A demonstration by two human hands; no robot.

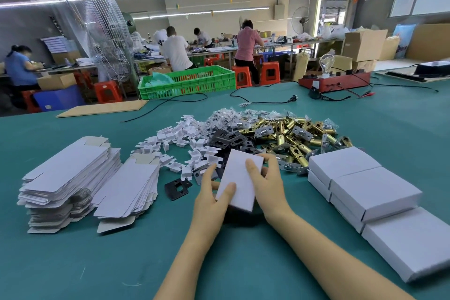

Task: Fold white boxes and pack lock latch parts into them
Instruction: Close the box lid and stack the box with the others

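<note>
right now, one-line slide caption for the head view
Both hands, left hand and right hand, hold a white box above the green table, latch parts piled behind.

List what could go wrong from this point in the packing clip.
1. Both the left hand and right hand hold the white box above the table, right over the black plates; a slip could drop it into the loose parts.
2. The finished boxes overlap in a leaning row at the right; adding another carelessly might make them slide.
3. The flat box blanks are stacked unevenly, so a knock from the left arm could topple them.
</note>
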